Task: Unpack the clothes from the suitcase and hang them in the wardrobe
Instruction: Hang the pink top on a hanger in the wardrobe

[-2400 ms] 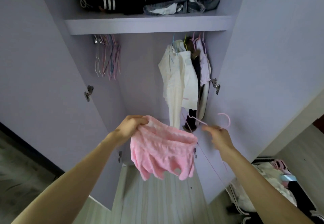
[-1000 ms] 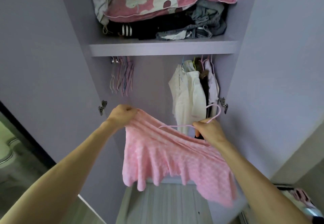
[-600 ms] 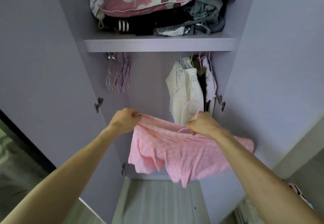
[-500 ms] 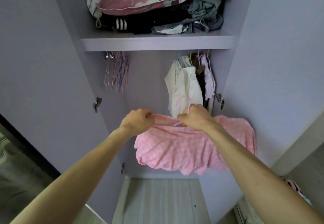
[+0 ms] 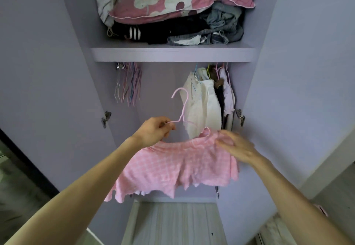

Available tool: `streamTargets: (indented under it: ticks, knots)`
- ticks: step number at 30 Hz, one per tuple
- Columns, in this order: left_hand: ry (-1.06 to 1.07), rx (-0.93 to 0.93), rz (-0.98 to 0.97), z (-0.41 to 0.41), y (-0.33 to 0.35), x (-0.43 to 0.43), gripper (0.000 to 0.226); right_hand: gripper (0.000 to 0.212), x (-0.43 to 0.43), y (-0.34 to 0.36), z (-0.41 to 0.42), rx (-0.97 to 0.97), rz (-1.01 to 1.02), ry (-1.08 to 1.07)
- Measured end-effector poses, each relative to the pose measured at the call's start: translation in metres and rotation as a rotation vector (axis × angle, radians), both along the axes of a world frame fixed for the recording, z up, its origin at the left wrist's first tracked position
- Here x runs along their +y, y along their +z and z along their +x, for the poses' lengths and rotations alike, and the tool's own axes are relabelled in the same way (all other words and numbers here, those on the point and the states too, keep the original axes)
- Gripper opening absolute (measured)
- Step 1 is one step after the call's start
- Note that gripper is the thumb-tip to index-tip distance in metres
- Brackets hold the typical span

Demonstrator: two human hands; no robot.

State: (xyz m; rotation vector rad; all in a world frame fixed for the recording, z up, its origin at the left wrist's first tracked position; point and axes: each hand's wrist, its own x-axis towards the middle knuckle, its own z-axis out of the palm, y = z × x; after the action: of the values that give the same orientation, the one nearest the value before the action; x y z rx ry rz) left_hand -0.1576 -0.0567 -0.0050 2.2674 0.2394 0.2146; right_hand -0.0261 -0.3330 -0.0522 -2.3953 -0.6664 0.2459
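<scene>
Spare hangers (image 5: pixel 127 83) hang up and left of my left hand (image 5: pixel 155 129), which pinches the hanger (image 5: pixel 182 106) by its left arm. The top (image 5: pixel 182 164) drapes below and between my hands, seemingly half threaded and not yet on the rail. My right hand (image 5: pixel 236 146) lies on its collar, too blurred to tell if it grips. Above it, clothes (image 5: pixel 203 100) already hang. The suitcase is out of view.

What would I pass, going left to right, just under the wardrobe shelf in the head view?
left door hinge → bunch of empty hangers → pink hanger, pinched by the left hand → white garment → dark garment → right door hinge
</scene>
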Motion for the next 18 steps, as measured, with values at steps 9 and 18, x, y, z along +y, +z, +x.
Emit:
streamTargets:
  ticks: [9,18]
  knots:
    - [-0.022,0.234,0.253,0.005,0.011,0.001,0.022,0.010,0.022,-0.051,-0.013,-0.158,0.166,0.093]
    - [0.125,0.167,0.221,-0.003,-0.001,0.018,0.016,0.015,-0.006,-0.071,0.000,-0.134,-0.001,-0.107]
